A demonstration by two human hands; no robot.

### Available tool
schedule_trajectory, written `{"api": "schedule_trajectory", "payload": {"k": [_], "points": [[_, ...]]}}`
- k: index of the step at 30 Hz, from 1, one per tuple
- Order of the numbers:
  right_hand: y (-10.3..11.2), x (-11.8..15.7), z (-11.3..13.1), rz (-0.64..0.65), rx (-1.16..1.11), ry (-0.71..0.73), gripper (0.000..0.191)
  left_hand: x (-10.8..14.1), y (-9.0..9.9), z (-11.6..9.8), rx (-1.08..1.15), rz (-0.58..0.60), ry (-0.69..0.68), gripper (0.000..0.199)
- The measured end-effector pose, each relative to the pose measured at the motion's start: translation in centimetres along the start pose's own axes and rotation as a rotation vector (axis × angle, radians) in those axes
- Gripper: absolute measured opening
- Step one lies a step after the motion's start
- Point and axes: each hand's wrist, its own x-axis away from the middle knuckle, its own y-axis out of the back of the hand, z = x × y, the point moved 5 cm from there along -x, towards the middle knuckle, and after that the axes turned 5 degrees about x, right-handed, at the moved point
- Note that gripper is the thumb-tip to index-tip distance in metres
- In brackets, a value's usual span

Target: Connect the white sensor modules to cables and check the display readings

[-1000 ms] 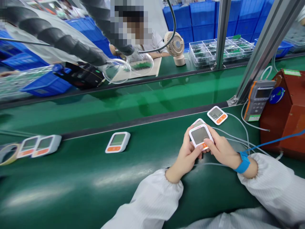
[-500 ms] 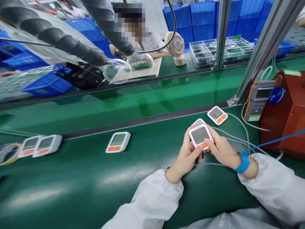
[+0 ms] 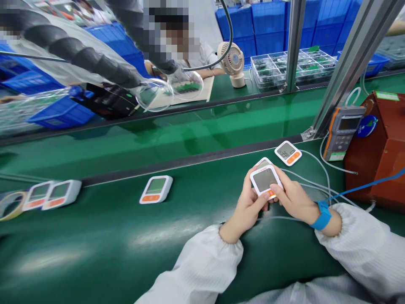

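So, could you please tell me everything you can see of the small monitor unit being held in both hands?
The monitor unit is a small, rounded-square device in white plastic, with a large grey screen showing no readable digits and an orange button strip along its near edge. It is tilted up toward the camera above the green belt. The left hand and right hand grip its sides, thumbs near the orange strip. A second white unit sits just behind it.

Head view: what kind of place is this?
Likely an electronics assembly line. Identical white meters lie along a green conveyor belt, both hands hold one meter, and trays of circuit boards sit beyond.
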Motion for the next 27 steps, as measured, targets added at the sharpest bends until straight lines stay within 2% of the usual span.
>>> {"api": "schedule_trajectory", "payload": {"k": [27], "points": [[0.08,0.02,0.17,-0.004,0.011,0.006,0.057,0.11,-0.03,-0.15,-0.021,-0.015,0.011,0.082]]}}
